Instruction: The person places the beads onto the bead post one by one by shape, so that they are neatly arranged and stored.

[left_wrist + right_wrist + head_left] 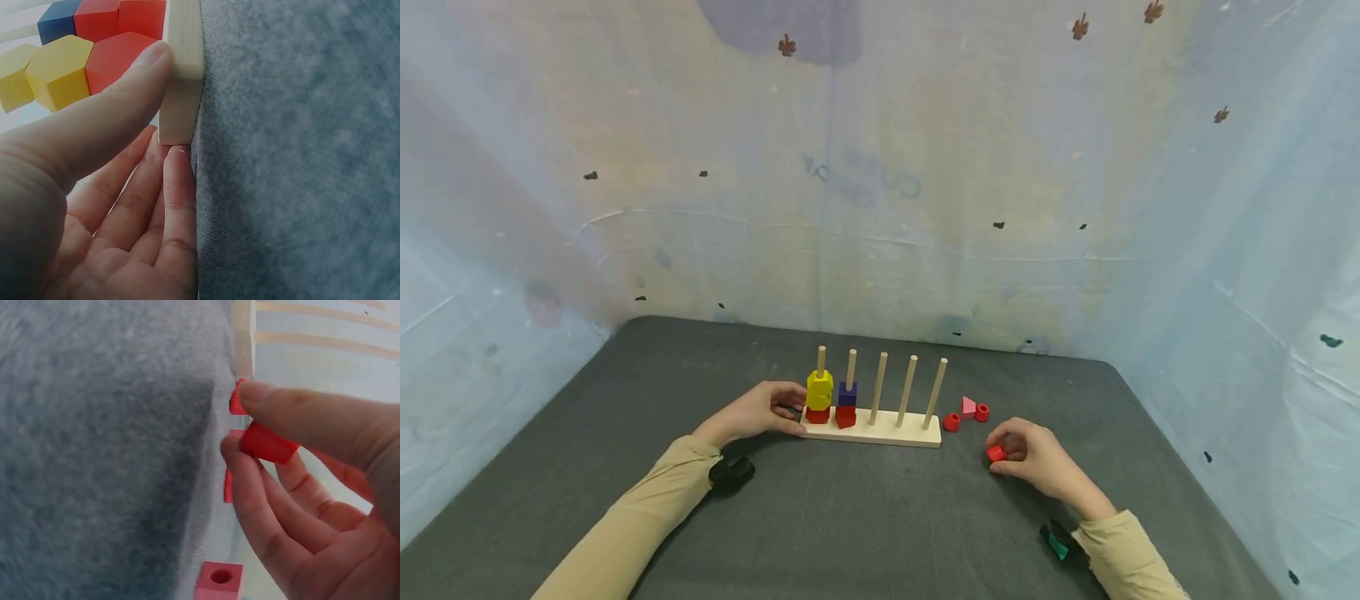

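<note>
A pale wooden peg board point(887, 429) with several upright pegs stands mid-table. Yellow blocks point(820, 392) sit over a red block point(817, 416) on its leftmost peg; the second peg carries a dark blue block point(847, 394) above red blocks point(846, 417). My left hand point(767, 410) grips the board's left end, thumb at the front corner and fingertips against the end face point(180, 112). Right of the board, my right hand point(1033, 454) pinches a small red block point(270, 442) between thumb and fingers, low over the table.
Beyond the right hand lie two small red blocks with holes, one nearer the board point(952, 422) and one farther right point(982, 412), with a pink block point(968, 407) between them. Another pink block point(219, 581) shows low in the right wrist view. A dark grey cloth point(850, 517) covers the table.
</note>
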